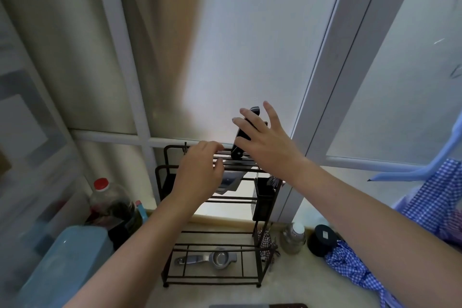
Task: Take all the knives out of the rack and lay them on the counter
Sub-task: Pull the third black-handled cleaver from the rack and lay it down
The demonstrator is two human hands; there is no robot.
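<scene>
A black wire rack (162, 182) stands on the beige counter (300, 282) against the window. One knife stands in the rack's top slots: its black handle (237, 151) sticks up and its grey blade (228, 182) hangs below the bars. My right hand (265, 142) is at the handle with fingers spread, touching it but not closed around it. My left hand (200, 170) curls over the rack's top bars, thumb underneath. Another knife (257, 305) lies on the counter at the bottom edge, only partly in view.
A metal squeezer (215, 257) lies on the rack's lower shelf, and a black holder (265, 197) hangs on its right side. Left of the rack stand a red-capped bottle (107, 197) and a blue container (70, 257). To the right are two jars (293, 237) and a blue checked cloth (350, 265).
</scene>
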